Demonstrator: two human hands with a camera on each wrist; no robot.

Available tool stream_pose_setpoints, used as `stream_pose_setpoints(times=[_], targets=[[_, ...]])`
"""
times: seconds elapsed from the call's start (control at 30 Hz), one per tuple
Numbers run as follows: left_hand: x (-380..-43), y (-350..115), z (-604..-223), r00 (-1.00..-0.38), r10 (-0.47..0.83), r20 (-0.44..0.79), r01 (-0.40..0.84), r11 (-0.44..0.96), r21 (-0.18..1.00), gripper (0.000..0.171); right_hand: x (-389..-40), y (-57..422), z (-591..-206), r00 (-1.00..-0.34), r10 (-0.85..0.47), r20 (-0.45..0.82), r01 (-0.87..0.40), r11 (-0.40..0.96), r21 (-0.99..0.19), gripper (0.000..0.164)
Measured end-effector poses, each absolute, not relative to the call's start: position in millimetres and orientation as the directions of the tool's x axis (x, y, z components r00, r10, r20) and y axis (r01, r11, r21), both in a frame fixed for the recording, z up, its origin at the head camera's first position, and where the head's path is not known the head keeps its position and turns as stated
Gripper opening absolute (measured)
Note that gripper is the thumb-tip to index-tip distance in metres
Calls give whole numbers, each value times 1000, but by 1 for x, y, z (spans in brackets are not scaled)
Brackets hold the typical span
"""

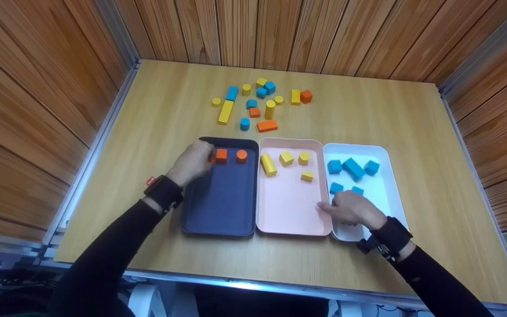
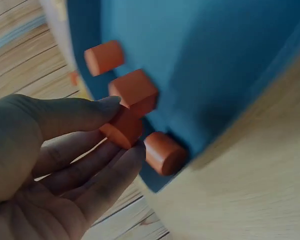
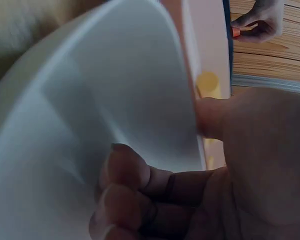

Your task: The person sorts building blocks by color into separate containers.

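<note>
My left hand (image 1: pixel 193 162) is over the far left corner of the dark blue tray (image 1: pixel 222 229). Between thumb and fingertips it pinches an orange block (image 2: pixel 122 129). Beside this block in the left wrist view are an orange cube (image 2: pixel 135 90) and two orange cylinders, one farther along (image 2: pixel 105 57) and one in the corner (image 2: pixel 165 154). My right hand (image 1: pixel 351 208) rests at the left side of the white tray (image 1: pixel 394 189). Its loosely curled fingers (image 3: pixel 124 167) hang inside the tray with nothing in them, while the thumb lies across the rim towards the pink tray (image 1: pixel 293 220).
Several yellow blocks (image 1: pixel 286 158) lie in the pink tray, and several blue blocks (image 1: pixel 353 169) in the white one. Behind the trays, mixed blocks are scattered, among them a long yellow block (image 1: pixel 225 112) and a flat orange block (image 1: pixel 267 126). Wooden walls (image 1: pixel 280 35) enclose the table.
</note>
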State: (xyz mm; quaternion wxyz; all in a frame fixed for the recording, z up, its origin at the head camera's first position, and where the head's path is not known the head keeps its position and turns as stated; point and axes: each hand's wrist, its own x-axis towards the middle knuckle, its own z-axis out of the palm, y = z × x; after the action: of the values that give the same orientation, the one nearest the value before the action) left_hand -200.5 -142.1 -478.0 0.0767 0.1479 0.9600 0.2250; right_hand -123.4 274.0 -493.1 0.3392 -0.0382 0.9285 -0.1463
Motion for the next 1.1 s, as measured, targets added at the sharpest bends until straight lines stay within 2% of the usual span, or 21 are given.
stream_pose_setpoints(times=[0.2,0.33,0.5,0.77,1.1], targets=[[-203,-144,-493,-924,375,-71,328,876,353,13,-128,264,-505,-732,-121,-671,126,943,-308,43],[-203,-146,-499,-928,364,-81,322,892,317,16,-128,260,-507,-739,-115,-663,130,943,-308,41],[-203,-145,-500,-931,355,-84,312,896,317,16,-127,260,-509,-766,-116,-632,120,941,-318,40],[-200,-146,-504,-900,436,23,424,862,278,19,-122,264,-514,-798,-142,-586,90,933,-349,37],[-206,-144,-501,-903,427,-47,399,875,274,16,-122,264,-515,-810,-137,-570,106,922,-372,35]])
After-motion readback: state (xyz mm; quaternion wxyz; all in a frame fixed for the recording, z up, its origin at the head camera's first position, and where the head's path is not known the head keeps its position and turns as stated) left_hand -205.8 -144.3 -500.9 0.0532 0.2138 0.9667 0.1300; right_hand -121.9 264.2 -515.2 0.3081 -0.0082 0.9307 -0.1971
